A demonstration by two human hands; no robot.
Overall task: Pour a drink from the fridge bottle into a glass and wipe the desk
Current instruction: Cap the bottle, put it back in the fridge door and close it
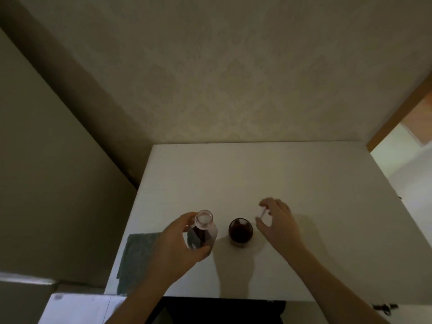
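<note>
Two forearms are seen reaching in over the near edge of the white tabletop [304, 265]. An uncapped bottle [203, 230] holding dark liquid is kept upright by the left hand [180, 244], whose grip is clamped round its body. A grey-green cloth [135, 258] is laid flat at the left edge, partly hidden by that arm. Just right of the bottle, a glass [240, 230] of dark drink is set. Beyond it, a small white cap [263, 213] is pinched by the right hand [278, 220].
</note>
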